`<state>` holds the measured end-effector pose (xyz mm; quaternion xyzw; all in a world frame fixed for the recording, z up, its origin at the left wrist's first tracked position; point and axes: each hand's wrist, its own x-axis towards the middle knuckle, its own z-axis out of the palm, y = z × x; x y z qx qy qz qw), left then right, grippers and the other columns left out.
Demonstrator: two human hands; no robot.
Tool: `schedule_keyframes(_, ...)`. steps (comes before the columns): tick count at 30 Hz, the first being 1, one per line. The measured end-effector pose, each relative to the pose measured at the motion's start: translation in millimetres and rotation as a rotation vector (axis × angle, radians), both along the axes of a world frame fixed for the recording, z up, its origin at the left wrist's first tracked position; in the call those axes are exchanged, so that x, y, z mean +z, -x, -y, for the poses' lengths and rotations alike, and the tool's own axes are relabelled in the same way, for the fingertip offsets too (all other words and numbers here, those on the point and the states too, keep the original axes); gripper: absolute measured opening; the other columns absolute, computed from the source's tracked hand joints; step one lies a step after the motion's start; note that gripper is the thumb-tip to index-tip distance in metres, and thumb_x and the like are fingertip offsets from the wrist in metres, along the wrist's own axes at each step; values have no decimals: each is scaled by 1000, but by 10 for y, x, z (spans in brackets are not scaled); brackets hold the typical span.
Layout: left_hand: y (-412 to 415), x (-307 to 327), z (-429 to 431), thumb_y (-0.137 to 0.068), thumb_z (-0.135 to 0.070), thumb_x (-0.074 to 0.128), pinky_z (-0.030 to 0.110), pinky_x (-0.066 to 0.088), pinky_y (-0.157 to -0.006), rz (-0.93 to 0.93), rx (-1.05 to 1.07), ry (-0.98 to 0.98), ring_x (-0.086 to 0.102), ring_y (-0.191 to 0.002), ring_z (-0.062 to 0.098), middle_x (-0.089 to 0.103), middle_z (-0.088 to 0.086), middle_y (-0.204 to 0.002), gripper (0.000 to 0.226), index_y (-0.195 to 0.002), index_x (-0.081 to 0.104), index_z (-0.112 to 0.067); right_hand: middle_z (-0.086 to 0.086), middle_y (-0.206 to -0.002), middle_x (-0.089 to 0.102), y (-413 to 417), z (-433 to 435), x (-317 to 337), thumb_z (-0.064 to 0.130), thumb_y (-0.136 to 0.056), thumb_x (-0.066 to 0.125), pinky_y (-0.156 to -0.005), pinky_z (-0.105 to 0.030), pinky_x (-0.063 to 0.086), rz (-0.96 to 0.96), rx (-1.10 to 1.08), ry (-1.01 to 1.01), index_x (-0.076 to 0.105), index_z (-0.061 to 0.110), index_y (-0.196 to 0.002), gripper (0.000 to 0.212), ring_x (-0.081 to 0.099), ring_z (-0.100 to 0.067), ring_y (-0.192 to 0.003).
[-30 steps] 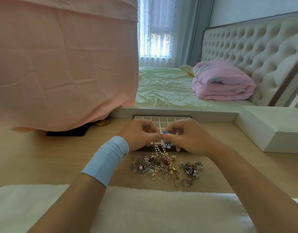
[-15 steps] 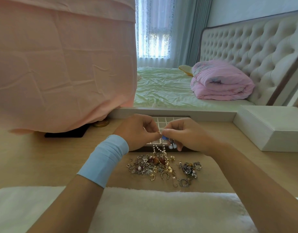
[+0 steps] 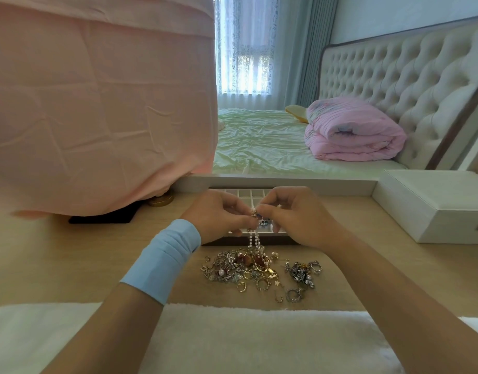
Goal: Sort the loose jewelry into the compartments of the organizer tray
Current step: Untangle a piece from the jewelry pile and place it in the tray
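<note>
Barely shifting since earlier, pinching pearl strand (image 3: 252,238) with left hand (image 3: 219,214) and right hand (image 3: 294,215) at frame centre, needing slow easing off pile (image 3: 256,271).

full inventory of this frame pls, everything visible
organizer tray: 1, white grid, dark frame, on desk
jewelry pile: 1, gold and silver, before tray
smaller cluster: 1, silver, right of pile
pearl strand: 1, white, hanging from fingers into pile
box: 1, white, desk far right
cloth: 1, pink, draped at left
quilt: 1, pink, folded on bed
fluffy mat: 1, white, near edge
wristband: 1, light blue, left wrist
left hand, right hand: 2, both pinch the strand's top
</note>
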<state>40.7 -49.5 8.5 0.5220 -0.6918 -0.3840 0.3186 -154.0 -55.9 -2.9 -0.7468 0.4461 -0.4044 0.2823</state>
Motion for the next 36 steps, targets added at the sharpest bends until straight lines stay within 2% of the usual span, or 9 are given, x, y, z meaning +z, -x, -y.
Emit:
schedule_keyframes(3, -1, 8, -18, -71, -27, 86, 14, 48, -57, 24, -3, -13, 63, -60, 3, 72, -6, -69, 23, -83, 73, -13, 4, -75, 74, -13, 4, -19, 18, -88, 77, -62, -35, 56, -4, 12, -8, 76, 19, -77, 12, 64, -17, -56)
schedule_keyframes(9, -17, -3, -20, -98, -35, 55, 34, 55, -75, -78, -14, -109, 73, -78, 20, 77, -2, -91, 25, -100, 72, -17, 6, -77, 75, -9, 19, -33, 21, -87, 78, -69, -41, 57, 23, -14, 19, 78, 26, -78, 11, 64, -21, -64)
schedule_keyframes(17, -41, 9, -16, -89, -29, 70, 33, 56, -71, -12, 7, 3, 70, -75, 17, 76, -4, -80, 14, -85, 73, -16, 14, -78, 74, -48, -2, -43, 28, -89, 76, -67, -36, 58, -33, -40, 40, 79, 33, -81, 9, 62, -7, -60)
schedule_keyframes(20, -42, 29, -17, -91, -30, 66, 31, 57, -66, 45, 38, 55, 62, -69, 10, 74, -7, -78, 17, -84, 71, -16, 23, -81, 69, -89, -39, -41, 37, -91, 71, -66, -26, 47, -170, -112, 132, 76, 34, -93, 6, 58, 2, -64)
schedule_keyframes(22, -41, 38, -22, -93, -29, 64, 28, 57, -63, 78, 39, 37, 61, -67, 9, 72, -7, -76, 15, -86, 70, -17, 18, -89, 63, -125, -110, -17, 44, -90, 69, -65, -21, 38, -269, -151, 172, 66, 32, -99, 15, 53, 2, -68)
schedule_keyframes(25, -33, 41, -26, -93, -26, 64, 30, 58, -65, 74, 49, -35, 66, -68, 12, 72, -5, -77, 14, -88, 72, -15, 11, -76, 59, -182, -196, 39, 60, -82, 67, -58, -23, 37, -481, -220, 162, 58, 29, -80, 32, 50, -1, -68)
schedule_keyframes(28, -27, 45, -33, -91, -23, 65, 32, 59, -68, 60, 71, -94, 72, -68, 15, 73, -2, -79, 15, -91, 72, -9, 16, -73, 67, -205, -167, 21, 74, -77, 66, -68, -28, 50, -534, -248, 73, 67, 29, -69, 46, 60, 2, -76)
schedule_keyframes(32, -63, 58, -29, -88, -22, 65, 39, 59, -75, 157, 82, -58, 74, -67, 15, 75, -5, -76, 13, -84, 73, -12, 19, -81, 72, -207, -136, -15, 59, -81, 75, -85, -34, 56, -395, -141, -9, 77, 32, -80, 27, 65, 2, -87)
schedule_keyframes(36, -81, 69, -30, -86, -29, 64, 40, 60, -73, 358, 64, 15, 71, -64, 9, 74, -7, -71, 16, -73, 70, -22, 17, -83, 69, -193, -174, 29, 50, -86, 72, -83, -32, 54, -539, -146, 26, 70, 31, -76, 22, 63, -1, -87)
